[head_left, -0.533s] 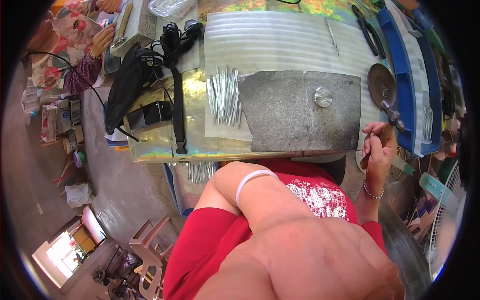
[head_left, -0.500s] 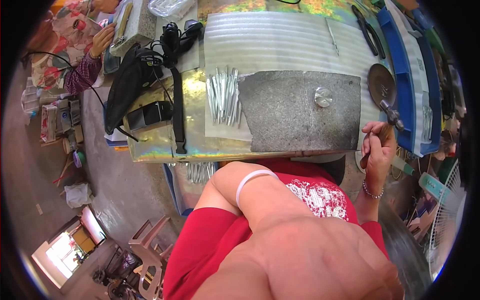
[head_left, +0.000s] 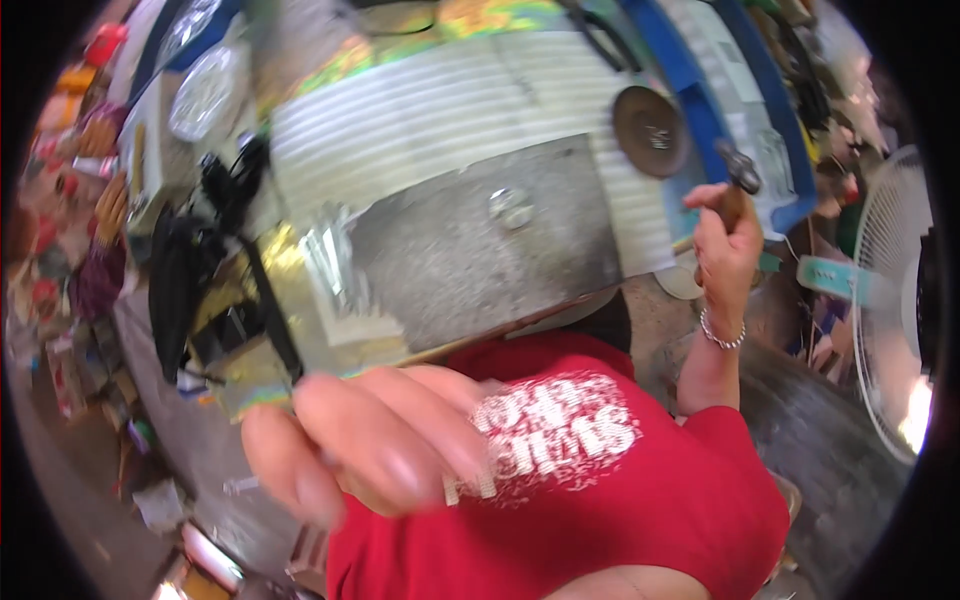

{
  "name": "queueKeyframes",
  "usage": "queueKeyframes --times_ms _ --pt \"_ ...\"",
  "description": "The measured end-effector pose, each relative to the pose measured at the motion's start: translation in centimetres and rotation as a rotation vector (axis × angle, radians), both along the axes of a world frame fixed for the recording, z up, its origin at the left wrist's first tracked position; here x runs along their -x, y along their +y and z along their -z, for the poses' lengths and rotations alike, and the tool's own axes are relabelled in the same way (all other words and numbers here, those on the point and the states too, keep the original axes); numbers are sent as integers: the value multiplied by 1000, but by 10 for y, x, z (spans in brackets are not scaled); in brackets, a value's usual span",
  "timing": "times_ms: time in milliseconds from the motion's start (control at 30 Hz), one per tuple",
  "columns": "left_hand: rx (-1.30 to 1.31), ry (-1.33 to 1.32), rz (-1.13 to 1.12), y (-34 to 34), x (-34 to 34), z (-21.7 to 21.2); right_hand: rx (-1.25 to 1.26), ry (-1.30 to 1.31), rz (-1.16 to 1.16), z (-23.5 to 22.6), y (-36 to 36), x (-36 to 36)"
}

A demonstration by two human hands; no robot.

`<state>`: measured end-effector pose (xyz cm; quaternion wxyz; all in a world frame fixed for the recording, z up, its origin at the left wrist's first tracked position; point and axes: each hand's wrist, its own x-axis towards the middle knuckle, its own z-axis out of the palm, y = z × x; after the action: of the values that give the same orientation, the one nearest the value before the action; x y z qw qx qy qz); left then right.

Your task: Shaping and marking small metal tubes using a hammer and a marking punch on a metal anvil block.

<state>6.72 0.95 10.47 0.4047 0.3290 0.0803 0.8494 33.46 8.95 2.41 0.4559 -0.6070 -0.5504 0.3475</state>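
Note:
My left hand [head_left: 375,435] is close up and blurred, its fingers bent together in front of my red shirt. A greyish sliver shows between the fingers; I cannot make out what, if anything, they hold. My right hand [head_left: 728,245] grips a hammer, its metal head [head_left: 740,168] up beside the blue tray and its handle mostly inside the fist. On the worktable, a dark grey slab [head_left: 450,270] carries a small shiny round metal piece [head_left: 511,208]. Left of the slab lie several thin silver metal strips [head_left: 335,255]. A round brown dish [head_left: 640,140] sits near the hammer.
White ridged foam sheet [head_left: 400,110] covers the table. Blue trays [head_left: 690,100] line the right side, with black-handled pliers [head_left: 600,35] nearby. A black bag [head_left: 180,285] with straps lies left. A fan [head_left: 885,300] stands at right. Another person's hand [head_left: 112,205] is at far left.
My view has turned, shifting the table leftward. My left hand has come down from right before the camera, so its fingers now show. My right hand still holds the hammer.

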Motion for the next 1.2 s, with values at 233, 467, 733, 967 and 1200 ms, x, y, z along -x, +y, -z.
queueKeyframes --times_ms 233,467,733,967,1200 --pt "648 575 -243 -12 36 77 -65 -524 -115 14 58 -9" --pt "746 908 -262 -8 41 104 -45 -747 -233 33 105 -17" --pt "739 1232 -323 -3 36 99 17 -782 -274 44 120 -22" --pt "756 999 -219 -12 42 104 57 -597 -242 27 115 -22" --pt "804 1003 -245 -23 50 93 158 -389 -204 18 113 -29"
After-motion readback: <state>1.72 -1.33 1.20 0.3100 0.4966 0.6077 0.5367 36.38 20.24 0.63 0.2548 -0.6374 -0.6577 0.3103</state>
